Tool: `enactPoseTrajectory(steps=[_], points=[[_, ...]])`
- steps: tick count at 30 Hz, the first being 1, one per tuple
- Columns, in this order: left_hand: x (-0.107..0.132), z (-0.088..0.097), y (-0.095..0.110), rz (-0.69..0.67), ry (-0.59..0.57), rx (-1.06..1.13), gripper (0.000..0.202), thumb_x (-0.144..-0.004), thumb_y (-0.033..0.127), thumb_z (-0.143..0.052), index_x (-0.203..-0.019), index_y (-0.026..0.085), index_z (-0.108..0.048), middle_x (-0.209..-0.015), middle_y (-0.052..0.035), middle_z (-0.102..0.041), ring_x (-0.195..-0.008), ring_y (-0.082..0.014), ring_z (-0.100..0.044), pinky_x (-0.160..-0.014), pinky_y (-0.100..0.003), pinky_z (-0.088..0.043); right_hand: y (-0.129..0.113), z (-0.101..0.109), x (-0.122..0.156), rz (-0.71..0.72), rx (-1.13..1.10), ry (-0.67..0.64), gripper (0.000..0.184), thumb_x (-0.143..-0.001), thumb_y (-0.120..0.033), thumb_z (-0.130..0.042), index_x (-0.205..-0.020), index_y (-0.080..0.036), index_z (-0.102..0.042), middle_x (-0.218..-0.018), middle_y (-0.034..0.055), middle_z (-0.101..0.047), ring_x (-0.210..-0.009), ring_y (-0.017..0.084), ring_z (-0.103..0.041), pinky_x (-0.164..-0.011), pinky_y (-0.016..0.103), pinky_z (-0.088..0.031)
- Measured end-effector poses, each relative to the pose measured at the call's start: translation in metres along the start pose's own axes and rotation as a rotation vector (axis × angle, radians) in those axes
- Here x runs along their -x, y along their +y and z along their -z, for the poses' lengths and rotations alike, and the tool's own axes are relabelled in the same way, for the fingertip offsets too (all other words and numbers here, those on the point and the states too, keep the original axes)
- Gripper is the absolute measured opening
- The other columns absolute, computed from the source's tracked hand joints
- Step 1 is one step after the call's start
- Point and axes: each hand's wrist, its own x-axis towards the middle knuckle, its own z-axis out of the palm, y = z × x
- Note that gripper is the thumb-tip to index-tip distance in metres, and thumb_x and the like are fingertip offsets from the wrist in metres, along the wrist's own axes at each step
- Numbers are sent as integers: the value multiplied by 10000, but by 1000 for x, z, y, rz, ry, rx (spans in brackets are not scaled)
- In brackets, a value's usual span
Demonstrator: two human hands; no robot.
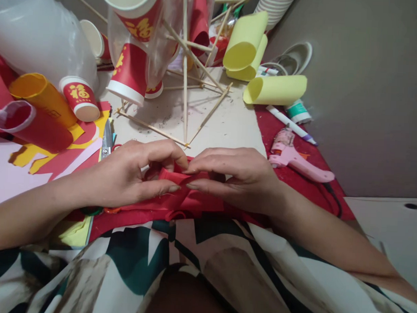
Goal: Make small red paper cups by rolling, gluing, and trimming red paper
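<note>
A piece of red paper (pixel 175 177) is pinched between my two hands, low over the near edge of the work surface. My left hand (pixel 139 172) grips it from the left, thumb below and fingers curled above. From the right, my right hand (pixel 233 175) presses the same paper between thumb and fingers, the fingertips of both hands almost meeting. Part of the paper is hidden behind the fingers. More red paper (pixel 203 202) lies under the hands. Just beyond my left hand are scissors (pixel 107 141), their blades pointing away.
A frame of wooden sticks (pixel 185 82) stands on a white board (pixel 240 116). Red paper cups (pixel 129 71) rise behind. Yellow paper tubes (pixel 275 89) and a pink glue gun (pixel 293 157) lie right. Red and orange paper rolls (pixel 42 100) sit left. A grey wall (pixel 368 98) bounds the right.
</note>
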Motion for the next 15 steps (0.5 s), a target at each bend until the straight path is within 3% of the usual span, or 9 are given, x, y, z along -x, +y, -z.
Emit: enactPoseTrajectory(steps=[4, 10, 15], points=[[-1, -2, 4, -35, 22, -52, 133, -904, 155, -663, -1014, 163, -588, -886, 24, -650, -718, -60, -599, -662, -162, -466, -2, -2, -1, -1, -14, -1, 71, -948, -183, -674, -886, -187, -707, -852, 33, -775, -786, 111, -729, -716, 190, -581], [1, -1, 3, -19, 53, -125, 136, -908, 226, -696, -940, 165, -579, -759, 54, -566, -618, -55, -504, -595, -177, -410, -4, -1, -2, -20, 37, -16, 110, -955, -164, -656, -853, -178, -695, -816, 22, -764, -744, 98, -704, -687, 184, -557], [0, -2, 3, -53, 51, -119, 87, -923, 199, -682, -938, 177, -599, -785, 29, -632, -649, -70, -550, -629, -183, -427, -5, 0, -2, -36, 41, -37, 115, -953, -159, -649, -846, -179, -687, -817, 17, -762, -738, 101, -698, -684, 193, -549]])
